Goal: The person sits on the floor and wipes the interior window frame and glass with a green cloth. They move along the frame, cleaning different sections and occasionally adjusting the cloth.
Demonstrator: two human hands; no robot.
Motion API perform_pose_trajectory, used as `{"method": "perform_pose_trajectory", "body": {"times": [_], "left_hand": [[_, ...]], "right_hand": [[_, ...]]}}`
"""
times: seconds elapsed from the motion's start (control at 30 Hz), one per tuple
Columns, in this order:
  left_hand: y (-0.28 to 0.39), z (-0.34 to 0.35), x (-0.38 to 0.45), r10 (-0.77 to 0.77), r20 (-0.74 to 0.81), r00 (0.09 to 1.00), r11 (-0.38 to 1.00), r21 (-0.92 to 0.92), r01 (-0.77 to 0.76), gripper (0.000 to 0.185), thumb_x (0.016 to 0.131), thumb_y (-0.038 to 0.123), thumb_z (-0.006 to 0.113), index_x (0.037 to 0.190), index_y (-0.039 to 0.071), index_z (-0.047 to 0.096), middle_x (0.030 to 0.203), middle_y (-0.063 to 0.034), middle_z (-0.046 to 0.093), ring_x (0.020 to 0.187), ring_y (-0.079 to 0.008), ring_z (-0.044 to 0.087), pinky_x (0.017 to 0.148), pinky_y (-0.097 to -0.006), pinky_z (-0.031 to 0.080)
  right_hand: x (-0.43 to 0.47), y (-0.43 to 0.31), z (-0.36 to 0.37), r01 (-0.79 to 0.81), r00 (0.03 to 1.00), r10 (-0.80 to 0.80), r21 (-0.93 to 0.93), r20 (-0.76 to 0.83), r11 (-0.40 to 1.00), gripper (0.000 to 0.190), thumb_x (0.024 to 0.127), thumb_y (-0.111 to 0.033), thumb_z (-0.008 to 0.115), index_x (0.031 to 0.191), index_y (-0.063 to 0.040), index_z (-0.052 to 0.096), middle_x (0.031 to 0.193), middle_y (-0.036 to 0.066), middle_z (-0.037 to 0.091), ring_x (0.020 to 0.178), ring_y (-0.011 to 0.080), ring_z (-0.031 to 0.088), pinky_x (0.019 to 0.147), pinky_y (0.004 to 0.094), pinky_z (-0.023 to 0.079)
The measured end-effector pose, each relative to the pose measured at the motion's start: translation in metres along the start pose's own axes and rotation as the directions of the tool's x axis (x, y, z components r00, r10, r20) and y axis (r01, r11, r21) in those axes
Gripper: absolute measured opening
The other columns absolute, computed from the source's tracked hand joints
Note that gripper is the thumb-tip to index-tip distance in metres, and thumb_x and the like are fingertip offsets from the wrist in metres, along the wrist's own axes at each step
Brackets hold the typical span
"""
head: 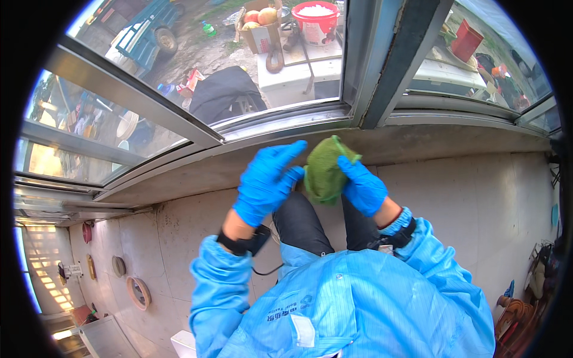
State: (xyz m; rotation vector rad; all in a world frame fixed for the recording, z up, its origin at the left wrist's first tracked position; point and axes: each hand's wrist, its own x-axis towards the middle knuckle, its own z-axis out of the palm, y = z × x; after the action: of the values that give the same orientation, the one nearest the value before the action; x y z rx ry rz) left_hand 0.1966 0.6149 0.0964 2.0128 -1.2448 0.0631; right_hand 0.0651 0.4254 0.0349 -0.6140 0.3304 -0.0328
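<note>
A folded green cloth (326, 172) is gripped at its right edge by my right hand (363, 185), which wears a blue glove. My left hand (268, 179), gloved in blue too, is just left of the cloth. Its fingers are spread, and the thumb tip comes close to the cloth's left edge; whether they touch I cannot tell. Both hands are in front of the window sill (286, 129), below the metal frame of a glass window (224, 67).
Through the glass show a box of round fruit (261, 33), a red bucket with white contents (316, 27) and a blue cart (147, 36). Shallow round containers (138, 293) stand on the tiled floor (188, 241) at the left. Shoes and other items lie at the far right.
</note>
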Motion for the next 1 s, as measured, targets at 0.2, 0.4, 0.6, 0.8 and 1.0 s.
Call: {"method": "perform_pose_trajectory", "body": {"times": [0.2,0.4,0.6,0.8,1.0], "left_hand": [[0.003,0.058,0.001,-0.347,-0.173,0.922,0.859,-0.454,0.238,0.052,0.085,0.006,0.07,0.135,0.012,0.055,0.125,-0.0114,0.057,0.111,-0.0246,0.058,0.099,-0.0341,0.047],[-0.044,-0.01,0.028,-0.337,-0.462,0.82,0.914,-0.37,0.168,0.047,0.087,0.004,0.067,0.133,0.009,0.056,0.118,-0.0099,0.061,0.109,-0.0242,0.059,0.095,-0.0353,0.049],[-0.083,-0.009,0.026,-0.194,-0.102,0.976,0.699,0.684,0.21,0.058,0.074,0.02,0.077,0.127,0.007,0.057,0.119,-0.0166,0.059,0.111,-0.036,0.055,0.096,-0.0446,0.044],[-0.086,0.013,0.041,-0.203,-0.012,0.979,0.756,0.633,0.165,0.036,0.071,0.022,0.076,0.104,0.011,0.065,0.099,-0.0109,0.061,0.094,-0.034,0.058,0.082,-0.0471,0.045],[-0.053,0.082,0.083,-0.236,0.021,0.972,0.658,0.74,0.144,0.021,0.068,0.022,0.077,0.083,0.01,0.067,0.092,-0.0099,0.061,0.091,-0.0326,0.059,0.076,-0.0457,0.046]], "right_hand": [[0.013,0.01,0.009,-0.085,0.976,0.093,-0.05,0.199,0.995,0.055,0.098,-0.039,0.056,0.144,-0.012,0.042,0.138,0.008,0.051,0.123,0.0203,0.051,0.104,0.0357,0.042],[-0.002,-0.025,-0.05,-0.096,0.908,0.189,-0.253,0.375,0.963,0.068,0.096,-0.047,0.052,0.147,-0.004,0.036,0.141,0.018,0.049,0.113,0.0251,0.06,0.096,0.0369,0.05],[-0.011,-0.031,-0.122,-0.073,0.97,0.03,0.173,0.24,0.982,0.065,0.098,-0.043,0.05,0.148,-0.006,0.033,0.145,0.017,0.044,0.113,0.0253,0.061,0.094,0.0388,0.052],[-0.01,-0.038,-0.14,-0.089,0.972,0.033,0.232,0.234,0.969,0.07,0.098,-0.043,0.051,0.152,-0.006,0.024,0.147,0.019,0.04,0.116,0.0271,0.058,0.096,0.0428,0.051],[-0.01,-0.041,-0.135,-0.12,0.965,0.058,0.231,0.257,0.966,0.073,0.096,-0.044,0.053,0.152,-0.007,0.024,0.147,0.02,0.039,0.116,0.0282,0.058,0.096,0.0438,0.051]]}}
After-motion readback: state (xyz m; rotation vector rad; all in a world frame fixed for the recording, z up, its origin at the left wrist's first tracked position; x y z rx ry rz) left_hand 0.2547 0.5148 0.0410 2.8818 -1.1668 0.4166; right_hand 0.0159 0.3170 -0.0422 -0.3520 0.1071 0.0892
